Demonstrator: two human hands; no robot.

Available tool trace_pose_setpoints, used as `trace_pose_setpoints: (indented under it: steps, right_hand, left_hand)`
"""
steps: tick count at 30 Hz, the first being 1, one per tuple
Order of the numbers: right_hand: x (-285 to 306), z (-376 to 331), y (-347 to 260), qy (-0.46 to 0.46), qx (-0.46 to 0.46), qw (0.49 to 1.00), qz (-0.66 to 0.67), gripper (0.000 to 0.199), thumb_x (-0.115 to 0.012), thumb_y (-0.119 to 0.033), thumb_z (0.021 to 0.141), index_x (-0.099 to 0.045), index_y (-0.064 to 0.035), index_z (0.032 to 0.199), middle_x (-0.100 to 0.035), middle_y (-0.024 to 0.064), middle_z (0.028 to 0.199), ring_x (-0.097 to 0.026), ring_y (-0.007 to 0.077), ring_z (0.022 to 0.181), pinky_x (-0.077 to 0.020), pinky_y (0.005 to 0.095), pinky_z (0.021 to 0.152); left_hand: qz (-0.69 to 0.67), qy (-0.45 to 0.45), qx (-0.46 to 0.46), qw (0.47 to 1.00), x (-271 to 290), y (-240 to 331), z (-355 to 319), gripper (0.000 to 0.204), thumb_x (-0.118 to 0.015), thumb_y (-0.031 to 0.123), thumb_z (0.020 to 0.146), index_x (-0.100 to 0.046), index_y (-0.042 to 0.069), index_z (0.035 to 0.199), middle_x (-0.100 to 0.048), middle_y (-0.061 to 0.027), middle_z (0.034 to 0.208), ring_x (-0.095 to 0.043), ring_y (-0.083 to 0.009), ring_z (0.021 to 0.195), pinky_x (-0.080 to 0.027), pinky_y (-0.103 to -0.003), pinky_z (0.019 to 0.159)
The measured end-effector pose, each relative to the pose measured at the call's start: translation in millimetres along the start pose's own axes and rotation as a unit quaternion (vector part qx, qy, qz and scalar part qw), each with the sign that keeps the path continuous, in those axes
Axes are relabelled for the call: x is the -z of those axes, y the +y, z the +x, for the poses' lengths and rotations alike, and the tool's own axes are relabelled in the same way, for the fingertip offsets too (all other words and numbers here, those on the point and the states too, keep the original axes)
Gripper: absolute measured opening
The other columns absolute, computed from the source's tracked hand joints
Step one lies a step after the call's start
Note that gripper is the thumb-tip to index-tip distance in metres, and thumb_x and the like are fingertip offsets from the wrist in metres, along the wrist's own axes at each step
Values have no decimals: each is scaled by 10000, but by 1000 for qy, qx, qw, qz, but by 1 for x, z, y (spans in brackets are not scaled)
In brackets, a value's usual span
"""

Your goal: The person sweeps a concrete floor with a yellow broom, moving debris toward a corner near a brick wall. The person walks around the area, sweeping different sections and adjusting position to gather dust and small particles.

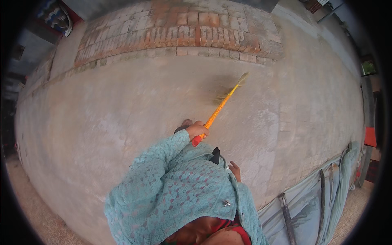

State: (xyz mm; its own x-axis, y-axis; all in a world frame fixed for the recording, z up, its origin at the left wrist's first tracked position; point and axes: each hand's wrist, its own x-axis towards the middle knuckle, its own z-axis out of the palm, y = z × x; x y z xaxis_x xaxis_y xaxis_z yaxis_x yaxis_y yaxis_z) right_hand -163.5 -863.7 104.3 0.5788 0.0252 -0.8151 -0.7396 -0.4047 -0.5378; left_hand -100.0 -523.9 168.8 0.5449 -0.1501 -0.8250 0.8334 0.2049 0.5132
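My left hand [198,130] is wrapped round the upper part of a broom's orange handle, just ahead of its red end cap. The broom [217,109] slants away from me to the far right, and its thin bristles reach toward the concrete floor. A dark shadow lies beside the bristle end. My right hand [235,170] hangs by my right side, partly hidden by my light blue lace sleeve. Its visible fingers are loosely extended and hold nothing I can see. A shoe tip shows beyond my left hand.
A low brick step [183,36] with worn red and grey bricks runs along the far side of the concrete floor [102,110]. At the lower right, a bluish plastic sheet [304,204] lies with dark wooden poles [287,218] on it. A red object [370,136] stands at the right edge.
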Motion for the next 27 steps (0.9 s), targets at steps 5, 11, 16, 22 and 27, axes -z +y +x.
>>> trace_pose_setpoints:
  steps: [5,11,16,22,27]
  right_hand:
    - [9,13,-10,-14,-33,990,135,550,-476,-45,737,-330,3,1266,-574,93,810,-594,211,730,-493,300,619]
    - [25,10,3,22,-64,985,158,566,-478,-48,731,-318,5,1271,-570,105,805,-589,211,720,-494,303,605]
    - [17,-2,14,10,-101,982,158,579,-497,-53,729,-311,12,1273,-575,113,783,-582,217,725,-478,300,635]
    - [11,-19,13,7,-79,995,53,548,-515,-53,721,-367,41,1239,-594,124,806,-559,176,681,-458,265,617]
    - [17,-35,41,42,-79,993,77,546,-522,-79,720,-383,28,1237,-599,136,844,-569,182,702,-460,269,625]
  left_hand:
    - [-25,31,-70,997,3,16,-36,398,-590,14,626,-442,-61,988,-518,-87,680,-510,-137,490,-406,-293,364]
    - [93,220,-86,967,67,-4,-64,518,-559,0,603,-408,-64,1095,-533,-112,737,-533,-170,507,-438,-286,449]
    - [170,371,-55,911,130,-44,-65,381,-543,15,617,-454,-77,975,-564,-177,752,-589,-227,557,-486,-330,488]
    - [149,472,26,868,211,-62,15,241,-534,44,636,-510,-62,851,-595,-195,732,-620,-265,649,-501,-348,539]
    - [327,406,39,853,215,-45,115,243,-570,214,612,-603,-13,693,-612,-184,772,-610,-292,709,-492,-332,624]
